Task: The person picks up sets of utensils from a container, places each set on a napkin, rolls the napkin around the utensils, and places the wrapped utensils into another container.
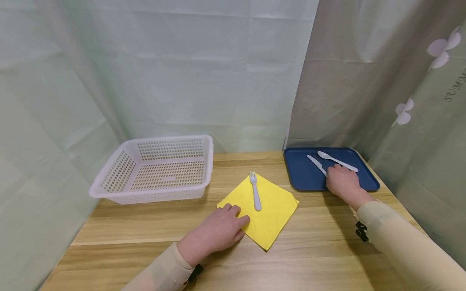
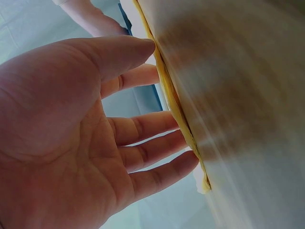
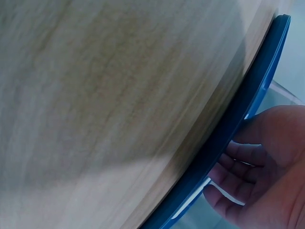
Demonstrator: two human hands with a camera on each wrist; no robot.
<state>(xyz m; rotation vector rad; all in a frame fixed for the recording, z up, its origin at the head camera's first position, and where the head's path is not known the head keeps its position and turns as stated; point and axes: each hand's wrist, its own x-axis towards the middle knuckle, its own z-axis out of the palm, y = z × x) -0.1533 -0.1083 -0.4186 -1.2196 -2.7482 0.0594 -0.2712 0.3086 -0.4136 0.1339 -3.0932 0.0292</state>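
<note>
My left hand (image 1: 220,228) rests at the left edge of a yellow napkin (image 1: 271,220), its fingertips touching the cloth. The left wrist view shows the thumb (image 2: 128,50) and fairly straight fingers meeting the napkin's edge (image 2: 178,109). A white plastic fork (image 1: 256,192) lies on the napkin, tines past its far corner. My right hand (image 1: 344,182) reaches over the near side of a blue tray (image 1: 303,178), bent fingers at the handle end of a white knife (image 1: 316,163). The tray's rim hides those fingertips, so I cannot tell whether they pinch the handle. A white spoon (image 1: 336,161) lies just beyond.
A white perforated basket (image 1: 153,196) stands at the back left of the wooden table (image 1: 145,234). Pale curtains (image 1: 189,81) hang close behind the table and along both sides. The tray sits in the back right corner near the right curtain.
</note>
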